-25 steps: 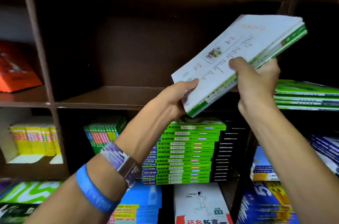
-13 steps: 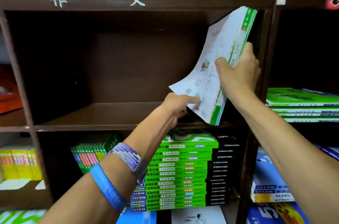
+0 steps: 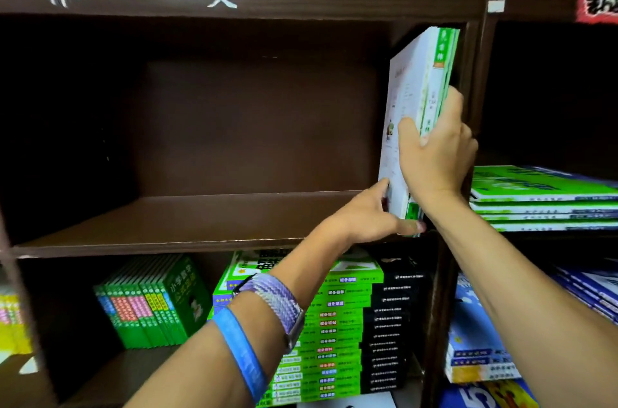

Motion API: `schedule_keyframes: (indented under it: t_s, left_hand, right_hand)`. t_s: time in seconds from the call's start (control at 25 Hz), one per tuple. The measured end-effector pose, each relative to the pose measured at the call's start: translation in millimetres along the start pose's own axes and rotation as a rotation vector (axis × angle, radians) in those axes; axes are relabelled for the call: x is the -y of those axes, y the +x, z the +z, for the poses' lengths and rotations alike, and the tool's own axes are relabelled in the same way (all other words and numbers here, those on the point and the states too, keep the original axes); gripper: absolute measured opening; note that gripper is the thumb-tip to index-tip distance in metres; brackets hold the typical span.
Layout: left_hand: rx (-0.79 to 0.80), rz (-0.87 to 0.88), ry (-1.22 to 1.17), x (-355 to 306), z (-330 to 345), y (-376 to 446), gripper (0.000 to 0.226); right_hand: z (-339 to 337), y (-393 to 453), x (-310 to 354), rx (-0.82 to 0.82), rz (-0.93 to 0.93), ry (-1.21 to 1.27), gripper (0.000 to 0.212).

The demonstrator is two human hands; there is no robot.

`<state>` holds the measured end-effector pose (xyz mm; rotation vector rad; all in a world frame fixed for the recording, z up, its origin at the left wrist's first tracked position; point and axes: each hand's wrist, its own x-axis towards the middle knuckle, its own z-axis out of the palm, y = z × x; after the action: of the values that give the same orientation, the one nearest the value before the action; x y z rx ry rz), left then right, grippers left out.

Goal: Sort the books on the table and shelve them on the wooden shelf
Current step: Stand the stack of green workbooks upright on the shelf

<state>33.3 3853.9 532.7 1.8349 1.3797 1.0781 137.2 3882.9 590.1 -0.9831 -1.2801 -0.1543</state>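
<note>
Green-and-white books (image 3: 413, 113), a thin bundle, are now standing nearly upright at the right end of the wooden shelf (image 3: 187, 223) compartment. A second ago they were lying almost flat in the air in front of that compartment; half a second ago they were tilted about halfway. So the swing to vertical is nearly finished and placement is in its last stage.

Bundle is leaning slightly, top edge tipping toward the compartment's right wall, bottom edge sitting on or just above the shelf board; contact is hidden behind the hands, can't confirm.

Right hand (image 3: 434, 153) is gripping the bundle across its spines: thumb on the white cover side, the other fingers (image 3: 453, 103) wrapping the green right side, between the books and the right wall. Fully closed on it, no slack visible.

Left hand (image 3: 371, 217) is pressing at the bundle's lower left corner, fingers mostly straight, forefinger lying along the shelf's front edge under the books. Looks like steadying or pushing, not a grip.

My read: the remaining step is sliding the bundle flush against the right wall and letting go. Risk: with nothing standing to the left of the books, they could flop over that way once released.

Rest of that compartment, left of the books, is showing bare dark wood. Stacked green books (image 3: 327, 334) are sitting in the compartment below; flat green-covered books (image 3: 541, 196) are lying in the compartment right of the wall.
</note>
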Motion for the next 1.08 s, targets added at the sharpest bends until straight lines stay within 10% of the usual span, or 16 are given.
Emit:
schedule_keyframes:
  t_s: [0.64, 1.08]
  left_hand:
    - [-0.249, 0.066, 0.401, 7, 10, 1, 0.068]
    - [-0.336, 0.056, 0.517, 9, 19, 2, 0.068]
  right_hand:
    - [-16, -20, -11, 0.014, -0.264, -0.469, 0.059]
    - [-21, -54, -62, 0.098, -0.281, -0.203, 0.035]
